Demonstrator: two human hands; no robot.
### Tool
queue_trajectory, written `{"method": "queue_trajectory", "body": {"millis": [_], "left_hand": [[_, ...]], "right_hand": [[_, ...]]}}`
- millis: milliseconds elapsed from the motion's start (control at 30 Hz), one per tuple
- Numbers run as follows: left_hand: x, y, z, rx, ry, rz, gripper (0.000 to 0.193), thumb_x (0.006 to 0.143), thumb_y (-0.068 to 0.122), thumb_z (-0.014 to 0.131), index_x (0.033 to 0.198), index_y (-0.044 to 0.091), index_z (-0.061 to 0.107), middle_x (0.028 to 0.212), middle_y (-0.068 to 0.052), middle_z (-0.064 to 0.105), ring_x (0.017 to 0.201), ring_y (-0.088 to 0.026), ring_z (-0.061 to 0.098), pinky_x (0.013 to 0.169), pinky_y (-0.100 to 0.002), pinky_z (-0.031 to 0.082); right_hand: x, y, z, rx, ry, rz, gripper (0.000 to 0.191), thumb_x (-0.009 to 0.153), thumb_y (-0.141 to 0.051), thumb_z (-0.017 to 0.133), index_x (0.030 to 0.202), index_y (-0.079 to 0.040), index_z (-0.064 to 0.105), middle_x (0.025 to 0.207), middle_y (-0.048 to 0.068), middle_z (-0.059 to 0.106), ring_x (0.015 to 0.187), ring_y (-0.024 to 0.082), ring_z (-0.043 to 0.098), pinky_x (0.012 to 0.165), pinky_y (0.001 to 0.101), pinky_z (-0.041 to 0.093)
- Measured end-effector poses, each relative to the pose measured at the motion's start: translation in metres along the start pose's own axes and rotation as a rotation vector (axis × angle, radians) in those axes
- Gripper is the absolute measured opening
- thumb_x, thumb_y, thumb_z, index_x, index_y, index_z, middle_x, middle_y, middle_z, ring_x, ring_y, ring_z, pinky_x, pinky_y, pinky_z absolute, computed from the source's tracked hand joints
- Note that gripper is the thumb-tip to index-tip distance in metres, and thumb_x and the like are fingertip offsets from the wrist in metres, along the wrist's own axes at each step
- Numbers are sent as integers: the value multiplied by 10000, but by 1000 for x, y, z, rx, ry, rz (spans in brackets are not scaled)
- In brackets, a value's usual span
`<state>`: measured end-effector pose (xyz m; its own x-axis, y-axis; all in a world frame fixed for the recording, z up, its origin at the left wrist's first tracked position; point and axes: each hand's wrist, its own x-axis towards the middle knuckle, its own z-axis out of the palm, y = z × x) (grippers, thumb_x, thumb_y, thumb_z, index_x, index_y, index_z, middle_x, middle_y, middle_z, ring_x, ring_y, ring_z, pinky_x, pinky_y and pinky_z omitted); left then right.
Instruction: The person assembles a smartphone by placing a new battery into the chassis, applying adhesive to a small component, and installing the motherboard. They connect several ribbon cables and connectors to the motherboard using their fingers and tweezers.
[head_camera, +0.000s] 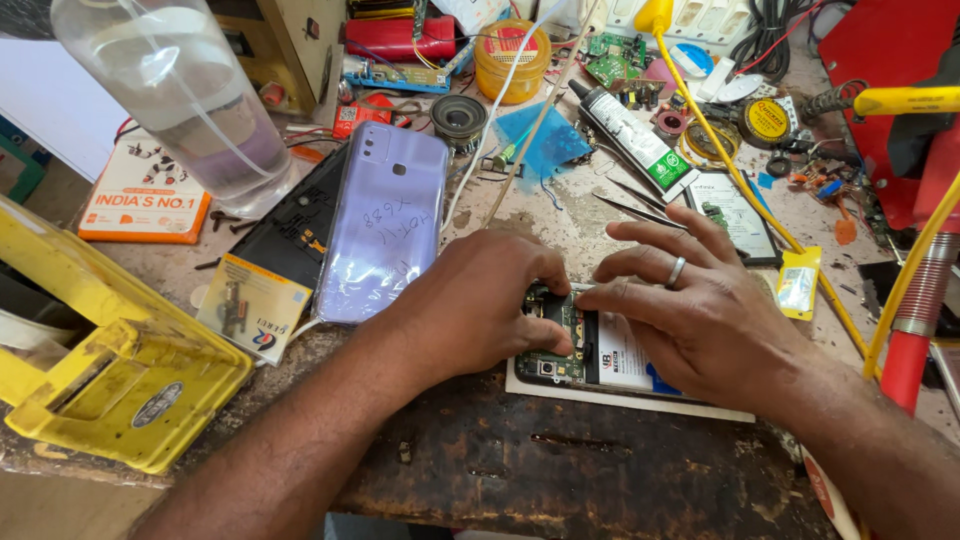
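Both hands rest on an opened smartphone with its green circuit board and black battery exposed (590, 352), which lies near the front edge of the worn, stained bench (560, 470). The left hand (480, 300) is curled over the phone's upper end, fingers bent and thumb pressing on the circuit board; whether it pinches anything cannot be told. The right hand (690, 310) — a silver ring on one finger — lies flat with fingers spread, fingertips touching the phone's top edge and the palm covering the battery; it grips nothing. Just beside the left hand lies a lilac plastic phone back cover (385, 220), tilted on a black phone frame (290, 225). Steel tweezers (640, 205) lie beyond the right hand — toward the back edge, beside a black-and-white glue tube (635, 135).
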<state>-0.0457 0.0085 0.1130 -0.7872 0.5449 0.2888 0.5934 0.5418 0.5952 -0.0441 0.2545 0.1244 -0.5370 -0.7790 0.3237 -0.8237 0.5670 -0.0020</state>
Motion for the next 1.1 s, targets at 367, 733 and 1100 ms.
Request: {"method": "queue_trajectory", "body": {"millis": [367,733,1100], "left_hand": [[-1,6,-4,9,-31,28,443,661,318,900,1009,87,754,965,-133,720,1009,-348,672,858,-456,510],[2,9,-5,46,-50,85,443,700,307,876,1067,85,765,1001,-116,733,1027,-337,668,885,-458,502],[4,15,-6,88,-118,24,474,721,320,853,1144,132,751,1031,-95,722,1044,-343,644,879,-470,491]], "right_hand": [[3,5,-12,286,-55,277,283,821,-293,774,1031,-104,774,963,71,781,896,246,751,766,414,582],[8,1,-1,174,-96,444,214,883,-294,703,927,-97,774,834,80,764,704,241,748,654,403,571],[12,5,6,151,-74,538,224,835,-315,740,908,-109,793,835,87,774,746,235,747,681,397,578]]}}
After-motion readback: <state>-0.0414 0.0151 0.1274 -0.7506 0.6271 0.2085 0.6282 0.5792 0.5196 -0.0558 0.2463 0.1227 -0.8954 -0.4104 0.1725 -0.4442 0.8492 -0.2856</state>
